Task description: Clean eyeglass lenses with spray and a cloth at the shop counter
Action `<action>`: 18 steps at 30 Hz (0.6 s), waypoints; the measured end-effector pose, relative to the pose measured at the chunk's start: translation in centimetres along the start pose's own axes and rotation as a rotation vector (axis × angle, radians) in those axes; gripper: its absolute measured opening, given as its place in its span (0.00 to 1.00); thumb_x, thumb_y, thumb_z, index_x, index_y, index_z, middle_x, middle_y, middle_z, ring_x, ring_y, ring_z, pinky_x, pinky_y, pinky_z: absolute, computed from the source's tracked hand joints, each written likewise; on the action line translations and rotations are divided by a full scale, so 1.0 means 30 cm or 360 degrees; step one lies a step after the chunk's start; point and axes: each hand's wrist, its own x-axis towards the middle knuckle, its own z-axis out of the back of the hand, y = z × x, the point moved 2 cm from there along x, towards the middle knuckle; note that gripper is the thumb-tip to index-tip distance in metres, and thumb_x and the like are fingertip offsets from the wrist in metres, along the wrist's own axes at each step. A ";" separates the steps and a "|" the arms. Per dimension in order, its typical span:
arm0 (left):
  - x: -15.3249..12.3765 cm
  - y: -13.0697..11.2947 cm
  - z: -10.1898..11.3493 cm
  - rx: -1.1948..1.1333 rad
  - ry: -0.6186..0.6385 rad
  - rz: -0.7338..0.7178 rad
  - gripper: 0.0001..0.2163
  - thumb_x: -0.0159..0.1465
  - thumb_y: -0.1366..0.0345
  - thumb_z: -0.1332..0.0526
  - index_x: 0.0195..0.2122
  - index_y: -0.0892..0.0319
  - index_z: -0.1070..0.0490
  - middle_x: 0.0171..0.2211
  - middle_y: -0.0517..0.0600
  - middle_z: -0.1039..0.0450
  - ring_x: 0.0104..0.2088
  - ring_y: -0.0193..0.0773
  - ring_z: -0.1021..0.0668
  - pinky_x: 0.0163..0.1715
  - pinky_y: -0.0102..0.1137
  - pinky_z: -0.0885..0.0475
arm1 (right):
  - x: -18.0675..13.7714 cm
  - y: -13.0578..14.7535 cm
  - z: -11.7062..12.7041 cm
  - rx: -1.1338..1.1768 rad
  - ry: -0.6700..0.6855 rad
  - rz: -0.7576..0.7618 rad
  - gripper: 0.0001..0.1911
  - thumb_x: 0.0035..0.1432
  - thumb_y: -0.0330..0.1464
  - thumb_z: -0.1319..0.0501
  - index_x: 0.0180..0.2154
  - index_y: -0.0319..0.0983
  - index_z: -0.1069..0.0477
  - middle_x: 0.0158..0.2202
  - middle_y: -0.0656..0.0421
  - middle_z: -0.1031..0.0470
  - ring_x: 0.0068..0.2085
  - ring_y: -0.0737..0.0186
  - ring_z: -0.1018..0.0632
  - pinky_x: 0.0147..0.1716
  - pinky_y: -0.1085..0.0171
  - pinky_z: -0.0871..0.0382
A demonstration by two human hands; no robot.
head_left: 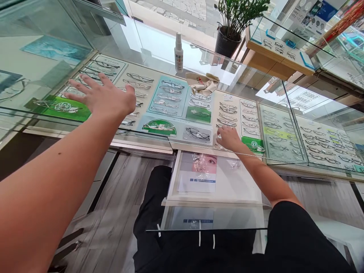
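Note:
My left hand is spread flat with fingers apart, over the glass top at the left of the display case. Beneath it lie rows of eyeglasses and a green card with a pair of glasses on it. My right hand is at the front edge of the case, fingers bent and drawn together; whatever is under them is hidden. Near it are more eyeglass frames and black glasses on a pale card. Below stands a pulled-out drawer holding a printed sheet and small clear plastic pieces.
A white spray bottle and a crumpled beige cloth sit on the glass top. Behind are a potted plant and another glasses display. The drawer's glass-edged front reaches over my lap.

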 end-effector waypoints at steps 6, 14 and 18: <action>0.001 0.003 0.000 -0.0022 0.0006 -0.0037 0.46 0.75 0.38 0.56 0.83 0.67 0.59 0.83 0.73 0.67 0.81 0.78 0.61 0.72 0.76 0.62 | 0.088 0.237 0.007 0.0182 -0.0253 0.0220 0.19 0.76 0.42 0.44 0.56 0.37 0.22 0.60 0.43 0.24 0.60 0.42 0.28 0.57 0.49 0.36; -0.010 0.000 0.006 -0.0083 -0.0021 -0.0054 0.45 0.75 0.40 0.55 0.83 0.69 0.55 0.82 0.75 0.65 0.81 0.78 0.60 0.73 0.74 0.63 | -0.012 0.308 0.077 0.0102 -0.0163 0.0269 0.16 0.75 0.32 0.45 0.47 0.37 0.18 0.57 0.43 0.19 0.59 0.40 0.25 0.54 0.50 0.35; -0.009 -0.003 0.004 -0.0089 -0.0004 -0.0059 0.46 0.74 0.40 0.55 0.83 0.71 0.55 0.82 0.77 0.66 0.81 0.80 0.60 0.73 0.75 0.63 | -0.287 0.290 0.168 0.0421 0.0191 0.0494 0.09 0.72 0.33 0.39 0.41 0.43 0.20 0.45 0.54 0.15 0.48 0.51 0.19 0.44 0.57 0.31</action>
